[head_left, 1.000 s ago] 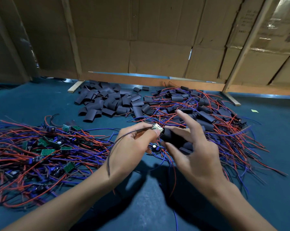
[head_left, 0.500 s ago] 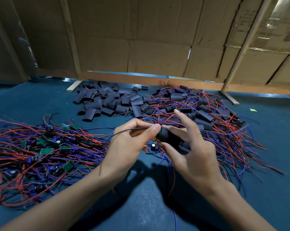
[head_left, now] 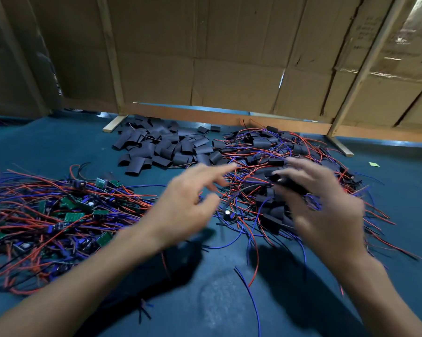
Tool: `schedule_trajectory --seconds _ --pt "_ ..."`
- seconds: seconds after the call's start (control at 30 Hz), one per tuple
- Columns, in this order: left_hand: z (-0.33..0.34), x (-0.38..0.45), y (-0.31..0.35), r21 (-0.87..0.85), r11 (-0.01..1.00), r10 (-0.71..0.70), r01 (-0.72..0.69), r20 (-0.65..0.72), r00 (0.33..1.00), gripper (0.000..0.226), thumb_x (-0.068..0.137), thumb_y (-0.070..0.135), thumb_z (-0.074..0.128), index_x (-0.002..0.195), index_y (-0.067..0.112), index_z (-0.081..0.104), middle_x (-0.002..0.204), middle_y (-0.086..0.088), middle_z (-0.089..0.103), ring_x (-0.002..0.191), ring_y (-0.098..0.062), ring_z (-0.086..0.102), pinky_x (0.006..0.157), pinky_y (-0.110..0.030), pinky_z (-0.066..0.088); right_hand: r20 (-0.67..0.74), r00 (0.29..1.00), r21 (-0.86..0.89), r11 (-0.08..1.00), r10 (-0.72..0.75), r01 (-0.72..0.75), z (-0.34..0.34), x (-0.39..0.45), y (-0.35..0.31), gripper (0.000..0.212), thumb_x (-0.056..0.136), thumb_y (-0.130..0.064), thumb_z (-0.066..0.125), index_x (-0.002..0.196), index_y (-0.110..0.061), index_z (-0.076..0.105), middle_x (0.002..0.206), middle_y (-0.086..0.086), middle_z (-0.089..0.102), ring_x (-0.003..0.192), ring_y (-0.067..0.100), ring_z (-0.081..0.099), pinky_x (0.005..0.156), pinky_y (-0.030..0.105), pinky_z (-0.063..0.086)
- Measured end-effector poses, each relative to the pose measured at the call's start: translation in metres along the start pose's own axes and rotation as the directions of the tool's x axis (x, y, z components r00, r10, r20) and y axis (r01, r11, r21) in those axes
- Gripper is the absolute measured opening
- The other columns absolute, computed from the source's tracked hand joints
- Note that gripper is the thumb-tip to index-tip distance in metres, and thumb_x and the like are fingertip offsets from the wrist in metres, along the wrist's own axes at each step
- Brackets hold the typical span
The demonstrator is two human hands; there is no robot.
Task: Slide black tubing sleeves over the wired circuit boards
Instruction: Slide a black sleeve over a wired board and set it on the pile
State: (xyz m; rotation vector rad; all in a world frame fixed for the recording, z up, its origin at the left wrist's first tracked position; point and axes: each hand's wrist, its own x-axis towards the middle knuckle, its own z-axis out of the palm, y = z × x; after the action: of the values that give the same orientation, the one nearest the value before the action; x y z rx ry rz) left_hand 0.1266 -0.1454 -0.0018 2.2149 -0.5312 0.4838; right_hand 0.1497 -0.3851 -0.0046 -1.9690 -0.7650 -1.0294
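Head view: left hand (head_left: pixel 180 205) has let go, its fingers (head_left: pixel 219 170) spread and empty; right hand (head_left: pixel 326 210), blurred, pinches the sleeved board (head_left: pixel 286 182) over the finished pile (head_left: pixel 278 152). 1 more looks done; bare boards (head_left: pixel 59 210) wait left.

The bench (head_left: pixel 59 147) is covered in deep teal-blue, and the wires (head_left: pixel 35 203) heaped on it are red and blue — a few black. The circuit boards (head_left: pixel 72 216) are green, the tubing sleeves (head_left: pixel 161 147) matte black, perhaps charcoal in this dim light; the cardboard wall (head_left: pixel 229 69) is plain brown.
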Motion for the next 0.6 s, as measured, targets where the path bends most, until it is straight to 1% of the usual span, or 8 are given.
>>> schedule_trajectory --seconds 0.07,0.17,0.27,0.33,0.37,0.43,0.5,0.6 --pt "-0.023 0.010 -0.026 0.225 0.970 -0.086 0.096 -0.056 0.995 0.051 0.089 0.015 0.050 0.137 0.025 0.059 0.109 0.006 0.062 0.102 -0.011 0.055 0.093 -0.023 0.043 -0.123 0.992 -0.067 0.998 -0.019 0.011 -0.013 0.005 0.011 0.032 0.093 -0.012 0.074 0.122 -0.022 0.065 0.117 -0.011 0.071 0.107 0.011 0.070 0.094 0.040 0.056" --pt "-0.048 0.028 -0.072 0.372 0.859 -0.328 0.351 -0.125 0.936 0.040 0.094 0.019 0.056 0.134 0.020 0.062 0.120 -0.007 0.061 0.115 -0.026 0.057 0.105 -0.037 0.043 -0.191 0.980 -0.303 0.953 -0.052 -0.009 -0.028 0.009 0.034 0.023 0.096 -0.014 0.070 0.118 -0.018 0.068 0.118 -0.009 0.068 0.108 0.007 0.061 0.095 0.042 0.050" --pt "-0.060 0.054 -0.109 0.576 0.594 -0.627 0.561 -0.105 0.772 0.044 0.095 0.034 0.057 0.137 0.020 0.053 0.137 -0.020 0.047 0.129 -0.043 0.043 0.108 -0.049 0.040 0.050 0.968 -0.439 0.876 0.245 -0.200 -0.028 0.007 0.055 0.033 0.088 -0.007 0.073 0.120 -0.011 0.066 0.116 0.008 0.072 0.110 0.028 0.064 0.096 0.047 0.047" --pt "-0.065 0.063 -0.123 0.677 0.418 -0.758 0.605 -0.107 0.644 0.041 0.095 0.035 0.058 0.130 0.017 0.051 0.140 -0.022 0.043 0.132 -0.045 0.037 0.107 -0.054 0.039 0.178 0.850 -0.509 0.785 0.496 -0.352 -0.024 0.005 0.060 0.038 0.091 -0.014 0.069 0.128 -0.010 0.062 0.125 0.018 0.068 0.117 0.037 0.061 0.099 0.053 0.045" --pt "-0.066 0.065 -0.127 0.689 0.390 -0.777 0.611 -0.109 0.619 0.036 0.094 0.032 0.058 0.125 0.014 0.054 0.138 -0.023 0.046 0.130 -0.044 0.039 0.105 -0.054 0.040 0.185 0.808 -0.529 0.750 0.559 -0.397 -0.022 0.004 0.061 0.042 0.093 -0.016 0.066 0.134 -0.011 0.058 0.135 0.019 0.062 0.125 0.038 0.057 0.103 0.055 0.042" --pt "-0.068 0.065 -0.131 0.624 0.461 -0.740 0.630 -0.121 0.662 0.018 0.091 0.016 0.058 0.107 0.010 0.065 0.123 -0.024 0.059 0.116 -0.043 0.053 0.098 -0.050 0.048 0.136 0.815 -0.539 0.732 0.564 -0.417 -0.021 0.004 0.056 0.057 0.093 -0.015 0.066 0.146 -0.013 0.048 0.154 0.018 0.044 0.141 0.035 0.042 0.112 0.056 0.032" --pt "-0.069 0.063 -0.126 0.553 0.554 -0.678 0.622 -0.134 0.723 0.019 0.087 0.003 0.058 0.097 0.012 0.072 0.113 -0.022 0.066 0.102 -0.042 0.061 0.089 -0.043 0.052 0.034 0.888 -0.493 0.781 0.459 -0.384 -0.019 0.006 0.046 0.069 0.089 -0.009 0.066 0.153 -0.013 0.040 0.159 0.016 0.037 0.145 0.035 0.035 0.114 0.056 0.027" --pt "-0.064 0.058 -0.113 0.534 0.614 -0.630 0.581 -0.112 0.769 0.031 0.089 0.003 0.055 0.115 0.015 0.067 0.121 -0.020 0.063 0.111 -0.040 0.059 0.093 -0.041 0.051 -0.051 0.982 -0.395 0.900 0.182 -0.187 -0.009 0.003 0.026 0.068 0.082 -0.005 0.058 0.149 -0.008 0.044 0.152 0.014 0.046 0.139 0.033 0.043 0.113 0.050 0.029"
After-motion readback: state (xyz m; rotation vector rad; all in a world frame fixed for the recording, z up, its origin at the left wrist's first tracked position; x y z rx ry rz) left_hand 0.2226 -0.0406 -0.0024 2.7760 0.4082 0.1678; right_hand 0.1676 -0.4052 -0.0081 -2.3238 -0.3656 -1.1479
